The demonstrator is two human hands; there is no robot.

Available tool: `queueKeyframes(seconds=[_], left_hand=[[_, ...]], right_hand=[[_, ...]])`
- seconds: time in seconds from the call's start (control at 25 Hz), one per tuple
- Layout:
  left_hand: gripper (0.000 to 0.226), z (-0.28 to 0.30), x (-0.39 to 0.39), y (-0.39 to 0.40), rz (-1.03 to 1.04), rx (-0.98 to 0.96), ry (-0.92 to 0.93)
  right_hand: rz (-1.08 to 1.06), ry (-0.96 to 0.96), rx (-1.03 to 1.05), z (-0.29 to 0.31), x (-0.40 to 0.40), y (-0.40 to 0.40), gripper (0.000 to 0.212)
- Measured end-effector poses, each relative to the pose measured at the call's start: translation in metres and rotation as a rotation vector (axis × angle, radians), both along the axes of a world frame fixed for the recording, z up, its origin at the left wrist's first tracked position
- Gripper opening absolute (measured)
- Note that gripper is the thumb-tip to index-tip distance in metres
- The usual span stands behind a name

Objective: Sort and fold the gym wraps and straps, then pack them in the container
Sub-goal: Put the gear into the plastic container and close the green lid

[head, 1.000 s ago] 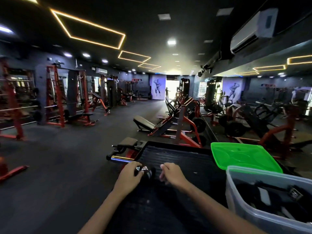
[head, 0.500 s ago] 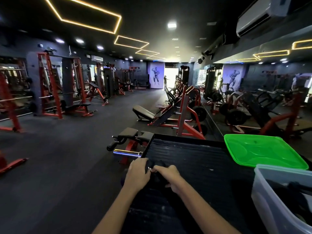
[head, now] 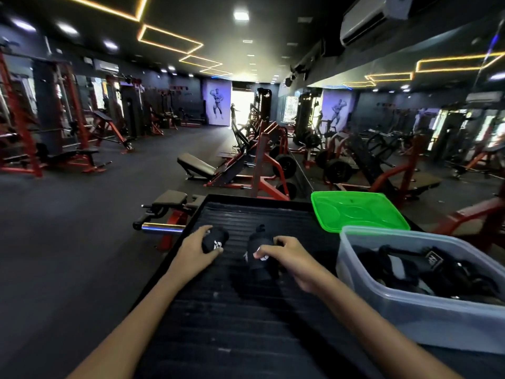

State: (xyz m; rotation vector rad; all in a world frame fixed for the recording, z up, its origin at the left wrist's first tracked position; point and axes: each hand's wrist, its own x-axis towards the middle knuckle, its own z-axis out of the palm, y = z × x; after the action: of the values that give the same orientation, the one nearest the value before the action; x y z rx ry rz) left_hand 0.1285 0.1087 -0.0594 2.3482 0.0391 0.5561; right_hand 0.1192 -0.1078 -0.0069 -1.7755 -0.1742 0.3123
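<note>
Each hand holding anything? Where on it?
Left hand grips a rolled black wrap around its near end. Right hand pinches a second black wrap at its upper right side.

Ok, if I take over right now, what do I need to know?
Left hand grips one rolled black wrap. Right hand pinches a second black wrap on the ribbed black platform.
Clear container at right already holds dark straps; its green lid lies behind it, off.
Left to do: pack these two wraps in the container.
</note>
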Motion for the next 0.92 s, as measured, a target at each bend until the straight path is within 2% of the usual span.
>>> queueKeyframes(seconds=[0.12, 0.16, 0.2, 0.36, 0.52, 0.6, 0.72, 0.76, 0.84, 0.92], left_hand=[[0.058, 0.033, -0.016, -0.05, -0.112, -0.106, -0.111], [0.057, 0.045, -0.021, -0.071, -0.159, -0.115, -0.128], [0.055, 0.056, -0.026, -0.097, -0.217, -0.116, -0.145], [0.049, 0.088, -0.033, -0.196, -0.388, -0.089, -0.245], [0.04, 0.102, -0.024, -0.266, -0.431, -0.083, -0.201], [0.043, 0.102, -0.019, -0.295, -0.428, -0.082, -0.168], [0.058, 0.09, -0.008, -0.323, -0.419, 0.006, -0.063], [0.059, 0.082, -0.003, -0.328, -0.401, 0.09, -0.018], [0.058, 0.07, 0.003, -0.33, -0.315, 0.287, 0.032], [0.058, 0.066, 0.005, -0.33, -0.219, 0.4, -0.006]], right_hand=[[-0.063, -0.14, -0.085, 0.024, -0.021, -0.056, 0.06], [-0.065, -0.168, -0.108, 0.031, -0.025, -0.075, 0.067], [-0.07, -0.186, -0.119, 0.039, -0.029, -0.095, 0.065], [-0.137, -0.215, -0.064, 0.07, -0.041, -0.174, 0.019], [-0.25, -0.237, -0.073, 0.087, -0.037, -0.243, 0.013], [-0.359, -0.268, -0.133, 0.088, -0.023, -0.276, 0.019], [-0.557, -0.369, -0.31, 0.076, -0.003, -0.307, 0.035], [-0.556, -0.409, -0.451, 0.067, -0.001, -0.309, 0.037], [-0.413, -0.474, -0.826, 0.044, 0.0, -0.305, 0.041], [-0.339, -0.466, -0.992, 0.037, 0.003, -0.303, 0.046]])
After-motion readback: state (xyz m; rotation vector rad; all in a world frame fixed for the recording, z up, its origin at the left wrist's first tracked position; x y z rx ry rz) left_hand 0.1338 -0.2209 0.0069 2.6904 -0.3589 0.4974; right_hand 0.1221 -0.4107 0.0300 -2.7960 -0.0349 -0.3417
